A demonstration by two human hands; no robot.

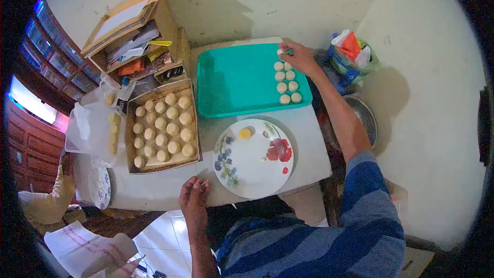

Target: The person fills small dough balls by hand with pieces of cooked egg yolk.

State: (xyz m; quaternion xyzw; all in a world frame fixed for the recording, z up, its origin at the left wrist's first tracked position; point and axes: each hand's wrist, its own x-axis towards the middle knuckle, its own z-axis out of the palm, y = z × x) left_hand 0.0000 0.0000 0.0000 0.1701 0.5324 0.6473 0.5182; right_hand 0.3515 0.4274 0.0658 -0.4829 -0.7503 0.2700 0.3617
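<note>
My right hand (300, 56) reaches over the far right corner of a green tray (236, 80), its fingers closed around a pale round dough ball (280, 52). Two rows of similar dough balls (281, 87) run along the tray's right side below it. At the table's front edge, my left hand (195, 194) is closed, fingertips pinched together. A tiny whitish thing shows at those fingertips, too small to name. Between the hands lies a white flowered plate (252, 185) with a small yellow round piece (244, 133) on it.
Left of the tray, a cardboard box (163, 168) holds several dough balls. Beyond stand a wooden shelf (170, 36) with papers and a clear plastic container (85, 128). A small plate (99, 188) lies front left. Bags (352, 54) and a metal pot (366, 118) are at right.
</note>
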